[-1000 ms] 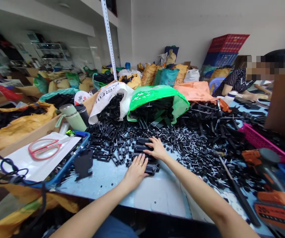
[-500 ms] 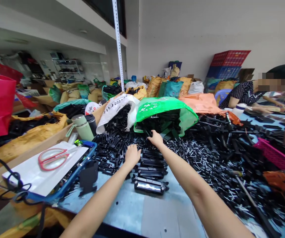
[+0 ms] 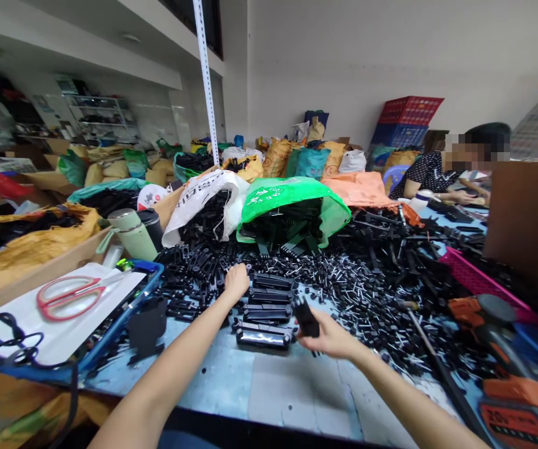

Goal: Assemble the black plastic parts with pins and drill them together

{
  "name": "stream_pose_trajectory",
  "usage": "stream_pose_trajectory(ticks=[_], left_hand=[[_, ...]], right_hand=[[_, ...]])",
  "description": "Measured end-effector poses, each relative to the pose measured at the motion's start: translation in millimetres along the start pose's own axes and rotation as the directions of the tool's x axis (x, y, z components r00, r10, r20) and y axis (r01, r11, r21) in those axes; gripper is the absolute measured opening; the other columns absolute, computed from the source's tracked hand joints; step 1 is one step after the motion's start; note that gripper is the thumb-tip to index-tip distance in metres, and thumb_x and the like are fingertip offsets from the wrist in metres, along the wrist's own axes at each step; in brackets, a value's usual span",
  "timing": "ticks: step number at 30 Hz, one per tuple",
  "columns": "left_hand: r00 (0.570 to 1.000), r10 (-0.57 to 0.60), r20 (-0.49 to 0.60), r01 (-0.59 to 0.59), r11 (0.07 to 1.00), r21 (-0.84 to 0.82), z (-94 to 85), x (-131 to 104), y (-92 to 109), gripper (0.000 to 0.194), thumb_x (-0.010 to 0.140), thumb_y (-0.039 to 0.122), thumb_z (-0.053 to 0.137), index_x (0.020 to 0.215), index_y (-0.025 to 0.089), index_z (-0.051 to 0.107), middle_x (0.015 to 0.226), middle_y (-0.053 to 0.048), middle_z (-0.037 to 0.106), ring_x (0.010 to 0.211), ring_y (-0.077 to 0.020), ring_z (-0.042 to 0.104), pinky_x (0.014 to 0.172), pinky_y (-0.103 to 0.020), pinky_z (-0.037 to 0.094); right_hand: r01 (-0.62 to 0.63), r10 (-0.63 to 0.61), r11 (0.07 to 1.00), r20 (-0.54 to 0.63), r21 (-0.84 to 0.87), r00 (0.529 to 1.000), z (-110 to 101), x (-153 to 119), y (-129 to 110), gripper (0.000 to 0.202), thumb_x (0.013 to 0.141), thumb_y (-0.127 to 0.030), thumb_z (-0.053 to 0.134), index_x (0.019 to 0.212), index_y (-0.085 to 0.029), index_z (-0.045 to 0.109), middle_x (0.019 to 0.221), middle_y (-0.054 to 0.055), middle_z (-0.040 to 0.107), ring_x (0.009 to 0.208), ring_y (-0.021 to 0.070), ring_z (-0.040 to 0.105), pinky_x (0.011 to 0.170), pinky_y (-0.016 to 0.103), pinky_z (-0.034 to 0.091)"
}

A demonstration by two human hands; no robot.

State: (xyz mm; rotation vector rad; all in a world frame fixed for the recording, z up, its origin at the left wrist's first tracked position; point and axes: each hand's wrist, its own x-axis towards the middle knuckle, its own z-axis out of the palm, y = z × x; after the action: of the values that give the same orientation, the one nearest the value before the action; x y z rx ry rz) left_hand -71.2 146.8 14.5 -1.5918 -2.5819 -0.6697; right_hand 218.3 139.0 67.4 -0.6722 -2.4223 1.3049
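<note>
In my right hand [image 3: 328, 335] is a black plastic piece with a pronged end [image 3: 307, 319], held above the table with the prongs upward. My left hand [image 3: 237, 282] is closed beside a heap of small black plastic parts [image 3: 194, 268]; whatever its fingers hold is hidden. Between my hands lies a column of long black assembled pieces [image 3: 264, 335], one behind another. Behind them a green sack [image 3: 292, 196] lies open toward me, with black pronged pieces spilling out. A white sack [image 3: 198, 202] of black parts lies to its left.
A blue tray [image 3: 123, 318] with red-handled scissors [image 3: 70, 298] on paper stands left, near a green flask [image 3: 133, 234]. Loose pins [image 3: 362, 280], a pink basket [image 3: 479, 284] and an orange-black power tool [image 3: 507, 349] lie right. A co-worker [image 3: 430, 174] sits at the far right.
My right hand has come back from the green sack's mouth toward me, with the pronged black piece in it. My left hand stays by the parts heap. The view has shifted right.
</note>
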Motion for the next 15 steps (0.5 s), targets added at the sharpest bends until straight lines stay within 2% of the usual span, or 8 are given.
stream_pose_trajectory(ticks=[2,5,7,8,9,11,13,15], left_hand=[[0.999,0.015,-0.044,-0.016,0.999,-0.033,-8.8,-5,4,0.012,0.08,0.023,0.053,0.089,0.014,0.051,0.094,-0.011,0.059,0.092,-0.0212,0.057,0.081,-0.031,0.042],[0.994,0.044,-0.104,-0.052,0.995,-0.08,-28.0,-23,11,0.015,0.085,0.032,0.047,0.086,0.017,0.047,0.085,-0.006,0.057,0.081,-0.0176,0.057,0.074,-0.028,0.043],[0.987,0.074,-0.141,-0.097,0.982,-0.163,-42.5,-47,19,0.02,0.086,0.039,0.045,0.082,0.019,0.045,0.076,-0.001,0.055,0.07,-0.0153,0.055,0.068,-0.026,0.043],[0.983,0.092,-0.159,-0.13,0.961,-0.246,-48.9,-63,24,0.022,0.086,0.041,0.046,0.079,0.02,0.044,0.071,0.0,0.053,0.066,-0.0144,0.053,0.064,-0.026,0.043],[0.981,0.11,-0.158,-0.159,0.923,-0.349,-54.2,-80,29,0.023,0.086,0.041,0.045,0.076,0.02,0.043,0.068,0.002,0.052,0.062,-0.0136,0.052,0.061,-0.025,0.042],[0.987,0.141,-0.078,-0.161,0.838,-0.521,-60.0,-117,44,0.023,0.088,0.039,0.041,0.073,0.02,0.043,0.064,0.002,0.05,0.059,-0.0126,0.051,0.057,-0.024,0.041],[0.982,0.187,0.037,-0.12,0.759,-0.64,-59.4,-152,61,0.025,0.088,0.037,0.042,0.07,0.019,0.045,0.063,0.002,0.05,0.058,-0.0119,0.05,0.056,-0.023,0.041],[0.968,0.194,0.159,-0.006,0.654,-0.757,-55.1,-178,78,0.022,0.086,0.038,0.045,0.076,0.019,0.048,0.067,0.002,0.051,0.054,-0.0101,0.049,0.051,-0.022,0.041]], right_hand=[[0.02,-0.02,0.967,0.002,-0.253,1.0,13,-31,3,0.036,0.073,-0.015,0.055,0.108,-0.023,0.052,0.09,0.004,0.06,0.078,0.019,0.056,0.067,0.03,0.047],[0.034,-0.055,0.829,-0.02,-0.558,0.998,33,-69,13,0.054,0.077,-0.025,0.059,0.128,-0.029,0.042,0.108,0.008,0.056,0.094,0.0262,0.053,0.078,0.04,0.046],[0.037,-0.063,0.777,-0.019,-0.628,0.998,42,-84,21,0.054,0.079,-0.034,0.058,0.131,-0.031,0.04,0.11,0.008,0.055,0.095,0.0275,0.052,0.08,0.044,0.045],[0.044,-0.065,0.783,-0.011,-0.621,0.998,44,-88,24,0.051,0.081,-0.036,0.056,0.13,-0.032,0.041,0.108,0.008,0.055,0.093,0.0267,0.053,0.08,0.044,0.046],[0.047,-0.066,0.808,-0.012,-0.587,0.998,45,-90,25,0.047,0.084,-0.036,0.052,0.129,-0.033,0.042,0.105,0.007,0.056,0.092,0.0255,0.053,0.08,0.043,0.046],[0.003,-0.041,0.904,-0.08,-0.429,0.996,43,-87,26,0.042,0.087,-0.037,0.046,0.129,-0.033,0.042,0.104,0.007,0.056,0.091,0.0229,0.055,0.08,0.04,0.048],[-0.081,0.057,0.99,-0.193,-0.117,0.98,41,-78,22,0.044,0.089,-0.04,0.041,0.132,-0.031,0.037,0.106,0.007,0.055,0.084,0.0192,0.058,0.075,0.035,0.05],[-0.137,0.196,0.957,-0.223,0.255,0.955,42,-66,17,0.05,0.089,-0.045,0.039,0.136,-0.029,0.031,0.099,0.007,0.057,0.069,0.0155,0.059,0.063,0.031,0.052]])
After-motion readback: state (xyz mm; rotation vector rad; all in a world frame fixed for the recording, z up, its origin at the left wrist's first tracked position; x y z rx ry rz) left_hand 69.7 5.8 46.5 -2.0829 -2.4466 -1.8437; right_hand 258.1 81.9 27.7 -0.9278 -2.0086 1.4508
